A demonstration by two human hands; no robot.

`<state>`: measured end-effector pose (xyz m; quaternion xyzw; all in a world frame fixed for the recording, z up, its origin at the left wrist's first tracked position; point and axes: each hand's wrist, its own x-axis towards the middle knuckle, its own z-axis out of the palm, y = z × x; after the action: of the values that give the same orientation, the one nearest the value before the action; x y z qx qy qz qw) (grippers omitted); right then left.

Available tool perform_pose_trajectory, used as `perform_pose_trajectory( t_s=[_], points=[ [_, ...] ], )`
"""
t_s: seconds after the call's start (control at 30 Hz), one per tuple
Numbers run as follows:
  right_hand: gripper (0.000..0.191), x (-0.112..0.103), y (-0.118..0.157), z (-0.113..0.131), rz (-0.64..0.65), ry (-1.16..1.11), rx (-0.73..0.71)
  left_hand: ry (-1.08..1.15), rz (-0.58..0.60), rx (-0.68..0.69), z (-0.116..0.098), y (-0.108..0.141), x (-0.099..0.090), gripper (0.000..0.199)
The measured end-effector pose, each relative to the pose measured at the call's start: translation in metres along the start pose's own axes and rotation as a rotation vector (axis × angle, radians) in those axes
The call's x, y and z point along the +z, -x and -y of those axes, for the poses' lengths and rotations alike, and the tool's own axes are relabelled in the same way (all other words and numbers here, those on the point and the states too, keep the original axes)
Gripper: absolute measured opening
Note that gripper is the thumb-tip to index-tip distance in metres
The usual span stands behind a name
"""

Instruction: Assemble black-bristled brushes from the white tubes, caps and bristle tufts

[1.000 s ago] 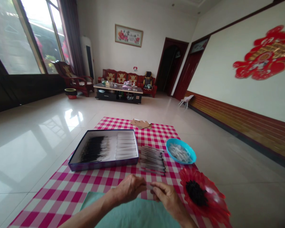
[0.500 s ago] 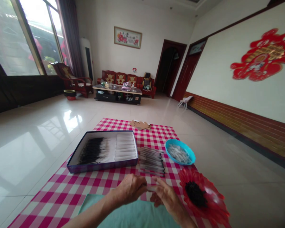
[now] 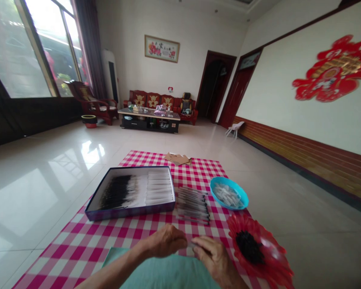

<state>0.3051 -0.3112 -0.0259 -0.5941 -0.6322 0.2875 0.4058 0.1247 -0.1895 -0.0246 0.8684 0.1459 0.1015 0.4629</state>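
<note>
Close together over the front of the cloth, both my hands are closed with fingertips facing. My left hand (image 3: 170,241) has its fingers curled in; what it pinches is hidden. At the fingertips of my right hand (image 3: 213,256) shows a small translucent tube (image 3: 191,244), partly covered and blurred. Just beyond lies a row of clear pen-like sticks with dark ends (image 3: 193,205). Left of them, a shallow dark-blue box (image 3: 132,210) holds thin black-ended sticks (image 3: 116,192) and white translucent tubes (image 3: 159,187).
On the right are a blue bowl (image 3: 245,196) of small clear pieces (image 3: 228,195) and a red petal-shaped dish (image 3: 276,257) with small black parts (image 3: 249,247). Torn cardboard (image 3: 179,159) lies at the far edge of the checked tablecloth (image 3: 69,249). Pale green fabric (image 3: 165,273) is nearest me.
The fingers of my right hand, spread half a second ago, have folded in around the small tube. My left hand has shifted slightly. The box, bowl and dish stay put.
</note>
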Motion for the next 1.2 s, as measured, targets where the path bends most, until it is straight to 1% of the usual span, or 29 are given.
perform_pose_trajectory(
  t_s=[0.07, 0.13, 0.17, 0.2, 0.23, 0.27, 0.3, 0.37, 0.4, 0.47, 0.5, 0.57, 0.63, 0.67, 0.73, 0.8, 0.87, 0.93, 1.0, 1.07, 1.1, 1.13, 1.17, 1.2],
  points=[
    [0.024, -0.001, 0.003, 0.007, 0.014, 0.105, -0.131, 0.336, 0.196, -0.174, 0.008, -0.003, -0.006, 0.037],
    [0.025, 0.000, 0.005, 0.012, 0.029, 0.136, -0.204, 0.541, 0.345, -0.301, 0.015, -0.006, -0.010, 0.044],
    [0.025, -0.001, 0.007, 0.013, 0.031, 0.132, -0.213, 0.588, 0.384, -0.333, 0.016, -0.007, -0.011, 0.047],
    [0.024, -0.001, 0.008, 0.014, 0.021, 0.115, -0.200, 0.598, 0.393, -0.338, 0.015, -0.008, -0.012, 0.047],
    [0.024, -0.002, 0.009, 0.014, 0.005, 0.076, -0.155, 0.565, 0.367, -0.315, 0.012, -0.008, -0.012, 0.045],
    [0.026, -0.003, 0.011, 0.012, -0.016, 0.007, -0.084, 0.492, 0.315, -0.270, 0.006, -0.008, -0.011, 0.041],
    [0.033, -0.004, 0.012, 0.011, -0.028, -0.093, 0.011, 0.383, 0.244, -0.207, -0.001, -0.007, -0.011, 0.036],
    [0.053, -0.004, 0.014, 0.007, -0.019, -0.362, 0.226, 0.097, 0.082, -0.061, -0.017, -0.005, -0.010, 0.028],
    [0.060, -0.003, 0.015, 0.005, 0.004, -0.502, 0.324, -0.059, 0.014, 0.005, -0.024, -0.005, -0.009, 0.026],
    [0.063, 0.001, 0.016, 0.003, 0.043, -0.712, 0.473, -0.354, -0.088, 0.110, -0.033, -0.004, -0.007, 0.025],
    [0.061, 0.003, 0.016, 0.001, 0.058, -0.769, 0.524, -0.483, -0.120, 0.160, -0.035, -0.004, -0.006, 0.025],
    [0.054, 0.008, 0.015, 0.000, 0.086, -0.804, 0.574, -0.669, -0.148, 0.259, -0.034, -0.004, -0.003, 0.026],
    [0.046, 0.009, 0.014, 0.000, 0.095, -0.759, 0.555, -0.738, -0.143, 0.322, -0.031, -0.003, -0.002, 0.026],
    [0.044, 0.009, 0.014, 0.002, 0.091, -0.706, 0.520, -0.731, -0.130, 0.328, -0.029, -0.002, -0.002, 0.027],
    [0.043, 0.006, 0.014, 0.008, 0.087, -0.551, 0.420, -0.644, -0.089, 0.299, -0.027, 0.001, -0.003, 0.028],
    [0.044, 0.003, 0.015, 0.016, 0.098, -0.372, 0.316, -0.479, -0.021, 0.245, -0.026, 0.003, -0.007, 0.031],
    [0.041, 0.001, 0.017, 0.022, 0.099, -0.197, 0.219, -0.253, 0.069, 0.180, -0.023, 0.004, -0.012, 0.034],
    [0.034, 0.001, 0.018, 0.025, 0.065, -0.015, 0.097, -0.014, 0.165, 0.084, -0.019, 0.002, -0.016, 0.036],
    [0.029, 0.002, 0.019, 0.022, 0.030, 0.137, -0.040, 0.177, 0.240, -0.033, -0.013, 0.001, -0.018, 0.038],
    [0.029, 0.003, 0.020, 0.016, 0.019, 0.191, -0.134, 0.281, 0.292, -0.136, -0.009, 0.000, -0.017, 0.041],
    [0.030, 0.004, 0.020, 0.013, 0.019, 0.178, -0.149, 0.297, 0.309, -0.168, -0.008, 0.000, -0.017, 0.042],
    [0.029, 0.004, 0.020, 0.010, 0.015, 0.144, -0.138, 0.279, 0.308, -0.178, -0.009, 0.000, -0.016, 0.042],
    [0.028, 0.004, 0.020, 0.008, 0.001, 0.087, -0.095, 0.227, 0.286, -0.166, -0.011, 0.001, -0.015, 0.040],
    [0.030, 0.003, 0.020, 0.006, -0.007, 0.004, -0.019, 0.141, 0.239, -0.135, -0.014, 0.002, -0.014, 0.038]
  ],
)
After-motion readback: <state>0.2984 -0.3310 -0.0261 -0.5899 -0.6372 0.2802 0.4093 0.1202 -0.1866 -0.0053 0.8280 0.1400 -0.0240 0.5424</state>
